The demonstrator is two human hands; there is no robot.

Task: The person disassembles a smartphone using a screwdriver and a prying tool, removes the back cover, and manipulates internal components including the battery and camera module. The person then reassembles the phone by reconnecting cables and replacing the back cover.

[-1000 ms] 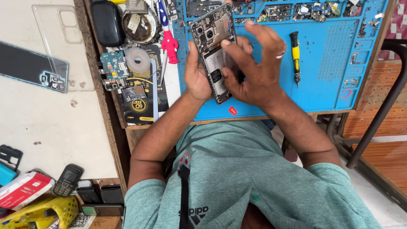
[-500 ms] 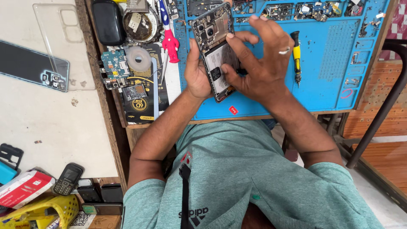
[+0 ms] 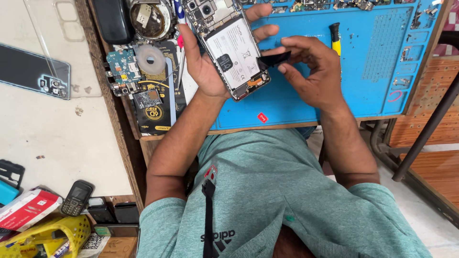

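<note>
The left hand (image 3: pixel 203 67) wraps closed fingers around an opened phone (image 3: pixel 227 45), white battery showing, held above the blue rubber mat (image 3: pixel 373 86). At the phone's three o'clock edge, the right hand (image 3: pixel 313 71) pinches a thin glossy black strip (image 3: pixel 273 59).

Bare blue mat (image 3: pixel 306 107) below hands: free passage. Left blocked: circuit board (image 3: pixel 122 71), tape roll (image 3: pixel 150 59). Top edge seems parts-cluttered.

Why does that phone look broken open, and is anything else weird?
The phone in the left hand has no back cover, so its white battery and circuit boards show. The right hand pinches a small black strip beside it. Loose parts lie scattered along the top of the blue mat, and a tiny red piece lies alone near its front edge.
</note>
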